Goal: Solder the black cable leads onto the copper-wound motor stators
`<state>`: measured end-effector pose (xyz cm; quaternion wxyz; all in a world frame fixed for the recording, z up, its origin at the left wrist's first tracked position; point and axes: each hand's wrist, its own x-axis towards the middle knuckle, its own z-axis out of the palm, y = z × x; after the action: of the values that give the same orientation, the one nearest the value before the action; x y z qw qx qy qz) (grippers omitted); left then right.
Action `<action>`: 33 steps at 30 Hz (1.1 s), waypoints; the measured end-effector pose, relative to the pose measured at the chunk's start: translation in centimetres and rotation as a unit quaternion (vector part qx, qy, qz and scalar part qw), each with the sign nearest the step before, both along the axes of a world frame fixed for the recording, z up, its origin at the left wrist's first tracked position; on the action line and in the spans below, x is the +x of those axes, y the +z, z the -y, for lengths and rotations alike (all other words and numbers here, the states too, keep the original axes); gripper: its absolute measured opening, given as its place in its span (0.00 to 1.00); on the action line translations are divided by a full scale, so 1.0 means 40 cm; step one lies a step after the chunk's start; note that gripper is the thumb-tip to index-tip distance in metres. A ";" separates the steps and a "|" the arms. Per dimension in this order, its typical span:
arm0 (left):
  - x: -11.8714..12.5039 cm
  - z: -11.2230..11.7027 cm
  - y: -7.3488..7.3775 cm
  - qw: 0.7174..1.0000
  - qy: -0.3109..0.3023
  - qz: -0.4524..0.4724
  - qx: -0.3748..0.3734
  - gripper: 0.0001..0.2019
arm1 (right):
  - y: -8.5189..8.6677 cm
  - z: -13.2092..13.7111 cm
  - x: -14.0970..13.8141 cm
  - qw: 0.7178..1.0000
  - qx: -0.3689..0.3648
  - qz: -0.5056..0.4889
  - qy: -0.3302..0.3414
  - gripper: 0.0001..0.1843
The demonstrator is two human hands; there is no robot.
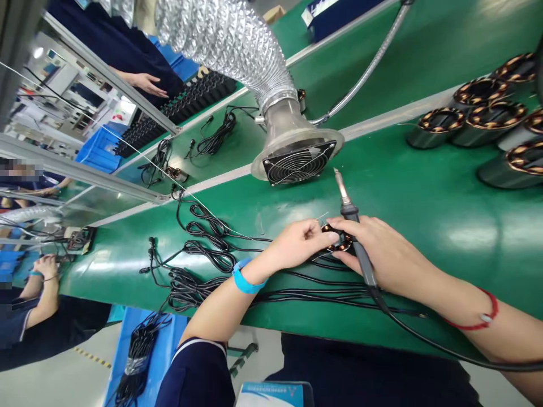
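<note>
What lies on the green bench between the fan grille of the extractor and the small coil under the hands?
In the head view, only the soldering iron crosses that stretch, held in the right hand, tip toward the fan grille; otherwise bare green bench up to the small coil.

So I count seven silver cylindrical motor stators with copper windings [487, 116] bunched on the green belt, one round extractor fan with a foil duct [297, 155], and one black-handled soldering iron [354, 226].

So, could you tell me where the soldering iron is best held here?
By its black handle, behind the metal tip, coming from the cable side as the right hand does. The tip points away towards the fan; the handle is the long graspable part.
</note>
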<state>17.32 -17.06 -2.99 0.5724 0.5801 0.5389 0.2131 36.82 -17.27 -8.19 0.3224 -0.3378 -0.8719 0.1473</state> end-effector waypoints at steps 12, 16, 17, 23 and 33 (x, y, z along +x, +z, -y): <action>-0.061 -0.017 0.012 0.981 -0.008 0.103 -0.167 0.10 | -0.005 0.002 0.001 0.999 -0.028 0.015 -0.011 0.20; -0.035 -0.007 -0.009 0.984 0.017 0.137 -0.111 0.16 | 0.004 -0.003 0.008 0.999 0.015 0.022 -0.030 0.20; -0.033 -0.006 -0.008 0.988 0.024 0.125 -0.086 0.15 | 0.006 -0.007 0.012 0.999 0.018 0.024 -0.042 0.20; -0.038 -0.003 0.003 0.998 -0.051 0.018 -0.034 0.10 | 0.008 -0.017 0.026 0.996 0.019 0.029 -0.086 0.20; -0.026 0.000 -0.038 0.989 -0.018 0.104 -0.105 0.25 | 0.007 -0.025 0.032 0.999 0.026 0.018 -0.018 0.18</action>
<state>16.28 -17.06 -4.52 0.6871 0.5010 0.4851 0.2039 38.10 -16.26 -7.92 0.3181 -0.3478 -0.8748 0.1123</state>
